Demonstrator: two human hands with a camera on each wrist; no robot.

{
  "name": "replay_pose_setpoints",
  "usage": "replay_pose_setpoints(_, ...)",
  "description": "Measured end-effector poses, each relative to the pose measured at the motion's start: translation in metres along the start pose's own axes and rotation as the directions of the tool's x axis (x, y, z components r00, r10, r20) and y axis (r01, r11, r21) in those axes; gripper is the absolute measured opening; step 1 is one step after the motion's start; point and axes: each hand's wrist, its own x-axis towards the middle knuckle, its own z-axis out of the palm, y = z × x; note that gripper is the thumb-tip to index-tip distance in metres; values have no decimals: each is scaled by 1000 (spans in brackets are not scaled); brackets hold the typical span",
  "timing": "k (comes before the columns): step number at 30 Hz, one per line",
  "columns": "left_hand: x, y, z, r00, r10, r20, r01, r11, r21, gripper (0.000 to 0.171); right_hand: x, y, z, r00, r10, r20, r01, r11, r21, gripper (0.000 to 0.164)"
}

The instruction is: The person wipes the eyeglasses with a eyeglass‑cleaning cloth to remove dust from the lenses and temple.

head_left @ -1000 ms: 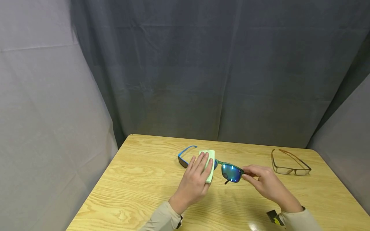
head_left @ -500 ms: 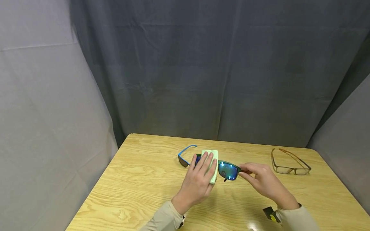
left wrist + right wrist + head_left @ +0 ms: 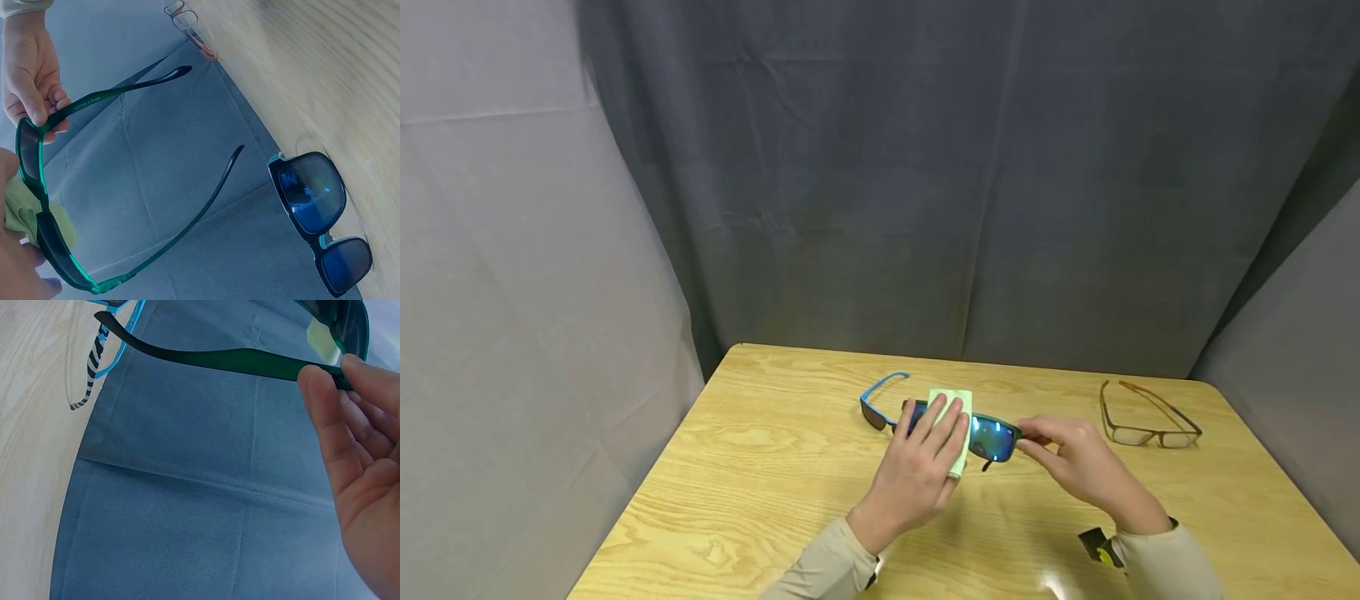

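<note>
- Blue sunglasses (image 3: 872,415) sit on the bench (image 3: 760,450), just left of and beyond the left grip (image 3: 917,467), lenses toward the person. Probably parked there to be out of the way.
- Left grip has hold of a pale green cloth (image 3: 966,400): fingers laid straight across it, looks like the thumb's tucked behind. I'd guess flat fingers spread the pressure better.
- Green sunglasses (image 3: 992,439) are up off the bench between the two grips, cloth over the middle. Long axis runs left to right, right end dipping slightly. Lenses face the person; unfolded earpieces (image 3: 94,99) point away and down.
- Right grip (image 3: 1078,458) is pinching the frame's right corner by the hinge, likely to steady it without smudging lenses.
- Clear glasses (image 3: 1131,435) rest on the bench, right of the right grip, not touching it.
</note>
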Motion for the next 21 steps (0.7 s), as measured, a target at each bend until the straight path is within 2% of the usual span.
replay_pose_setpoints(9,0,4,-2,997,74,24,-74,997,-9,59,1,-1,0,1000,0,21,0,1000,4,31)
replay_pose_setpoints(15,1,5,-3,992,122,39,-122,993,-8,59,1,-2,1,1000,0,29,-1,1000,29,31)
replay_pose_setpoints(21,4,1,-8,990,128,52,-126,991,-47,57,3,-3,1,999,-13,29,12,1000,24,32)
